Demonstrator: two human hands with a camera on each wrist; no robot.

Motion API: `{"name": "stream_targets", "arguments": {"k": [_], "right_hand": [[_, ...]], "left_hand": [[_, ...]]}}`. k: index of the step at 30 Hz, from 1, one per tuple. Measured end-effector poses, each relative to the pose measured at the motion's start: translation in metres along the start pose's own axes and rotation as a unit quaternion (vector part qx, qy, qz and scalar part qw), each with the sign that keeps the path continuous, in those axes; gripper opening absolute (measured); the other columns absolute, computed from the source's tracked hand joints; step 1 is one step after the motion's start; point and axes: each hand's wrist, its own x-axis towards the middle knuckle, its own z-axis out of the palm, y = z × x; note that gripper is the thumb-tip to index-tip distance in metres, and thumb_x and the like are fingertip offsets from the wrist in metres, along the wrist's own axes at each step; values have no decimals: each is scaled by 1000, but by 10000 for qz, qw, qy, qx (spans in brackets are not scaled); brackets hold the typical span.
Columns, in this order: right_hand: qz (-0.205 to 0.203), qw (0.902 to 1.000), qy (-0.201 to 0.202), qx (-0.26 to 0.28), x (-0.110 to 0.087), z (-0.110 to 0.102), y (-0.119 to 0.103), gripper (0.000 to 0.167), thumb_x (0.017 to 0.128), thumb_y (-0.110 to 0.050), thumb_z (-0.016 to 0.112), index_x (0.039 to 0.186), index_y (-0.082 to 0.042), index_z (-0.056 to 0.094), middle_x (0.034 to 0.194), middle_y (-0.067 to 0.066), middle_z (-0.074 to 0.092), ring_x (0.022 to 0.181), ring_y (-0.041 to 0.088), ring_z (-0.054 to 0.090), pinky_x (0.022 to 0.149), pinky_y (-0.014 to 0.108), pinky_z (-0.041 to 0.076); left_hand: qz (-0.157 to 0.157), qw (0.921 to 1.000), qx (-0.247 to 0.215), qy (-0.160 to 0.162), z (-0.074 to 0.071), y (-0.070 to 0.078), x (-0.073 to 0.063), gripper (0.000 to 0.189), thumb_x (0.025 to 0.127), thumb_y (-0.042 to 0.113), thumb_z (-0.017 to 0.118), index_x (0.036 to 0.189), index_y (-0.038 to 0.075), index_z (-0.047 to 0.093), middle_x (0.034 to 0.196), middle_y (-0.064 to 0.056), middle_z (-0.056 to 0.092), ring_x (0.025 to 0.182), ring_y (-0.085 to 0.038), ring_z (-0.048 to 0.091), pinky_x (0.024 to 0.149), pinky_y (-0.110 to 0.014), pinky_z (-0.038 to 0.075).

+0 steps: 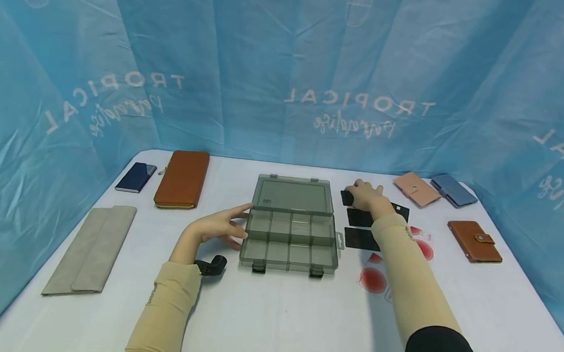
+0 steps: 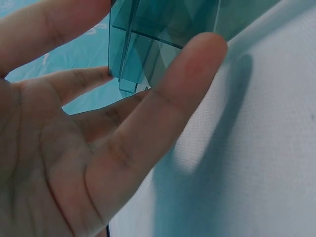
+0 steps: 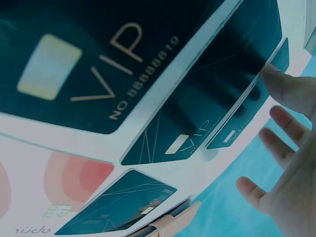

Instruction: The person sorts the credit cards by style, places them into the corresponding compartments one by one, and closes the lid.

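Note:
A translucent grey-green compartment box (image 1: 289, 252) lies on the table with its lid (image 1: 292, 194) folded back. At its left side is my left hand (image 1: 215, 225), fingers spread and fingertips at the wall; the left wrist view shows the box (image 2: 148, 44) beside the fingers. My right hand (image 1: 367, 196) reaches over the farthest of several black cards. In the right wrist view its thumb lies at the edge of a VIP card (image 3: 247, 111), other fingers spread beyond it. Nearer lie a black card (image 1: 358, 218) and another black card (image 1: 360, 239).
White cards with red circles (image 1: 373, 280) lie beside my right forearm. At right are a pink card holder (image 1: 417, 189), a blue one (image 1: 454, 190) and a brown one (image 1: 474, 241). At left: a brown notebook (image 1: 182, 179), a navy booklet (image 1: 136, 177), a grey pouch (image 1: 89, 250).

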Motion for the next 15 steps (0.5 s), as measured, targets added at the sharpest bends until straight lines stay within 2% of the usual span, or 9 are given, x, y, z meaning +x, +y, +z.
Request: {"name": "stream_targets", "arguments": {"k": [8,15], "right_hand": [[150,9996,-60,222,0,-3,-3,54,91,2,47,142,-9,35,146,21,29,131,42,28,102,70,7],[-27,9993,-95,361,0,1,-2,52,94,-7,44,144,-9,32,144,23,26,130,43,29,101,72,8]], "left_hand": [[95,9999,-64,-42,-2,-3,3,86,85,5,62,150,17,8,151,-24,6,112,-38,50,80,-46,53],[140,9994,-307,-104,-4,-11,4,87,85,5,62,150,20,7,153,-19,-2,116,-37,47,83,-47,52]]}}
